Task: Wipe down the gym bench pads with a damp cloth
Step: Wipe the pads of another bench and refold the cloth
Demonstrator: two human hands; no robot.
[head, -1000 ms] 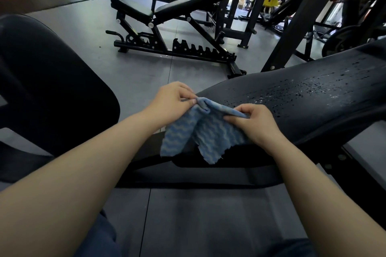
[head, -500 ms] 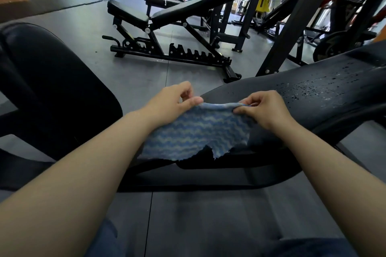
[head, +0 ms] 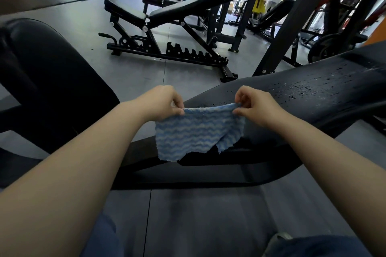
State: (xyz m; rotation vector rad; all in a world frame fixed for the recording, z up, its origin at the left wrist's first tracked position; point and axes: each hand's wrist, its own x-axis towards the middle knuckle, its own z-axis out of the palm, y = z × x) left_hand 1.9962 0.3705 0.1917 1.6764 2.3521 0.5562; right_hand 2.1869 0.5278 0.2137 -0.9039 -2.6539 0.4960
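**Cloth spread between both hands, ready for the pad**

I am holding the cloth (head: 194, 131) stretched by its top edge, each grip closed on a corner: my left hand (head: 161, 103) is pinching the near-left corner between thumb and fingertips, and my right hand (head: 253, 106) is pinching the opposite corner the same way. The cloth is hanging down from both grips in a loose sheet, blue with pale wavy stripes, its lower edge ragged and split into two flaps. It is hanging in front of the near end of the bench pad (head: 302, 98), which is running off beyond and outward from my right grip. I cannot tell whether the cloth is brushing the pad's end.

I am judging the cloth as light, limp and thin; it is sagging between the grips and will bunch or fold if I am only holding corners. For wiping I would be gathering it into a flat wad under one palm rather than keeping these corner pinches. The torn lower edge looks weak, so I would be keeping my hold away from it.

The pad is showing scattered droplets further out past my right grip, and its dark covering looks smooth, so a damp cloth should be sliding easily. Another padded piece (head: 48, 81) is sitting outward of my left grip.
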